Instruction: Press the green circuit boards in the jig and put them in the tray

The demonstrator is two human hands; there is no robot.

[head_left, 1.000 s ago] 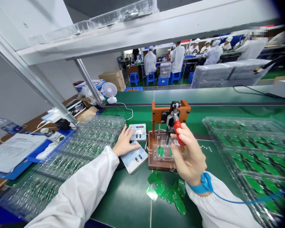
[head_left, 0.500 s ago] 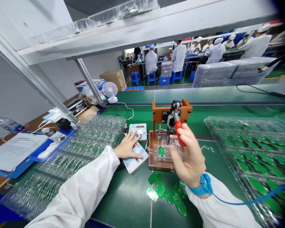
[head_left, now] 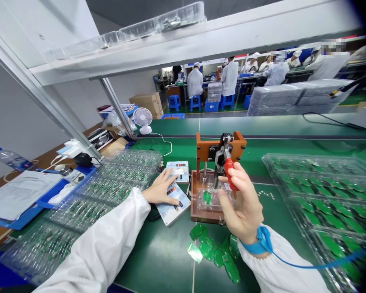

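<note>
A brown test jig stands at the table's middle, with a clear plate pressing a small green circuit board. My right hand is wrapped round the jig's red-handled clamp lever, a blue wrist strap on its wrist. My left hand lies flat with fingers spread on a white meter box showing a red number display; a second meter box sits just behind it.
Loose green boards lie in a heap before the jig. Clear trays of boards fill the left, clear trays of green boards the right. A small white fan, a water bottle and papers stand at left. People in white work beyond.
My left hand has slid a little further onto the near meter box. My right hand stays on the red lever; the view has shifted slightly.
</note>
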